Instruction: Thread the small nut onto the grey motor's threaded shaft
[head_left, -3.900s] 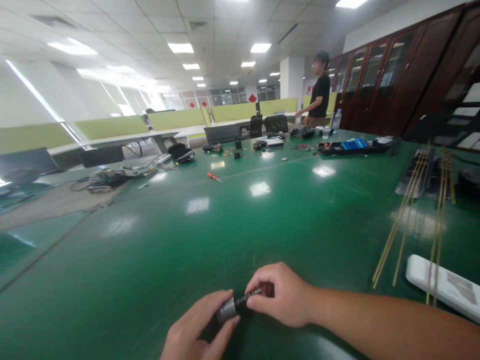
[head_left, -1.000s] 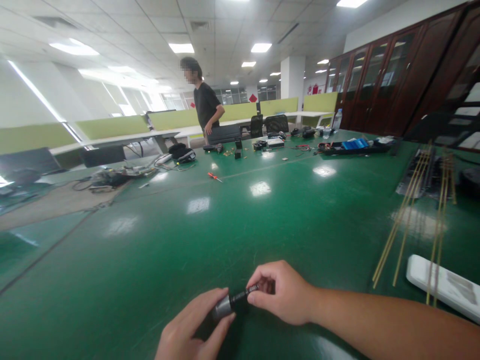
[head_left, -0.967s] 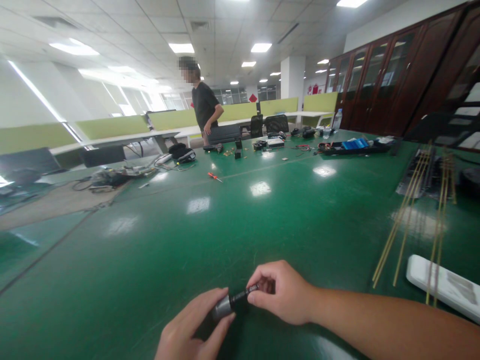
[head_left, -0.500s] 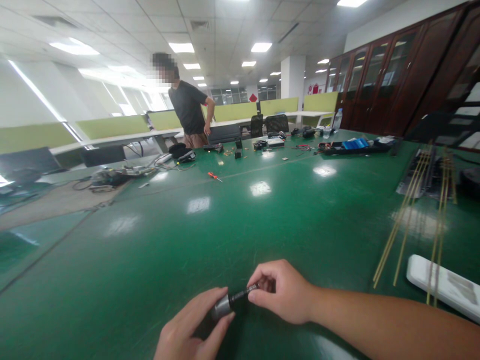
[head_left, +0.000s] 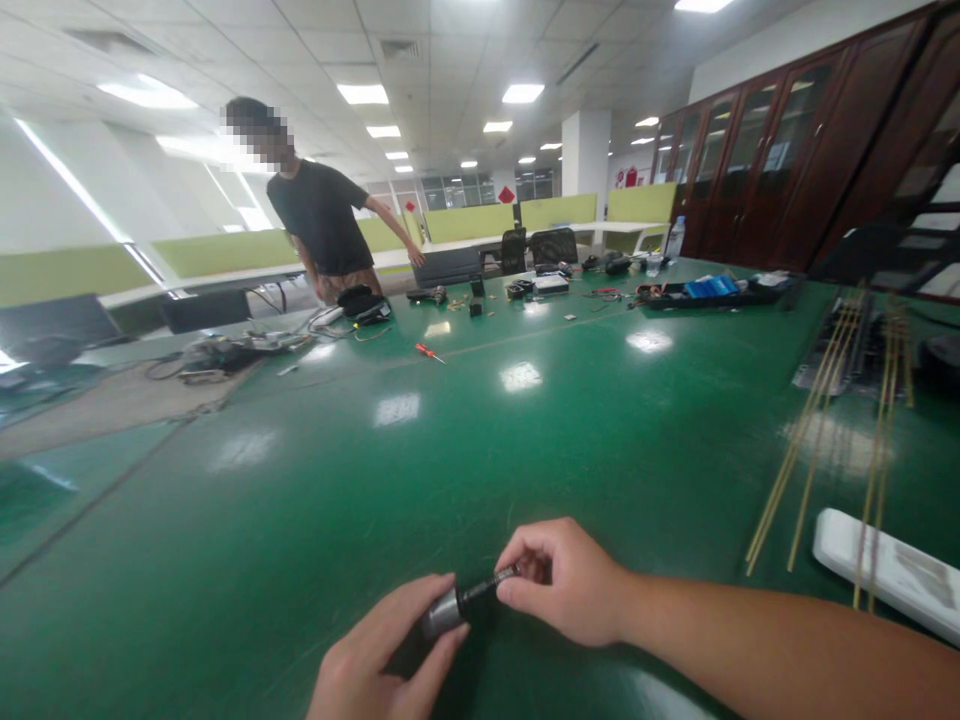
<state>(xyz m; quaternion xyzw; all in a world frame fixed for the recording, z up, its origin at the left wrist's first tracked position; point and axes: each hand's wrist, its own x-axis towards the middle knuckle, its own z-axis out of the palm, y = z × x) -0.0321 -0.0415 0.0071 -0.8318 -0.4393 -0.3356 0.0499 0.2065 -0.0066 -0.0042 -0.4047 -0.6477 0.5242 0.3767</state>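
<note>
Low in the head view, my left hand [head_left: 375, 655] grips a grey metal cylinder [head_left: 443, 613] between thumb and fingers. A thin black rod [head_left: 477, 592] with small pale marks runs from the cylinder's right end. My right hand [head_left: 566, 580] pinches the far end of that rod between thumb and forefinger, with its other fingers curled in. Rod and cylinder are in line, just above the green table [head_left: 465, 470]. My fingers hide the rod's tip and part of the cylinder; what exact kind of tool this is, I cannot tell.
An orange screwdriver [head_left: 425, 351] lies further off. Thin yellowish sticks [head_left: 806, 440] and a white flat case [head_left: 892, 570] are at the right. A black tray [head_left: 660, 300], a bottle [head_left: 676, 238] and cables sit along the far edge. A person [head_left: 322, 225] stands beyond the table.
The person across the table has shifted left and now stretches one arm out to the right, toward the dark chair or panel. My hands and the held parts look almost unmoved.
</note>
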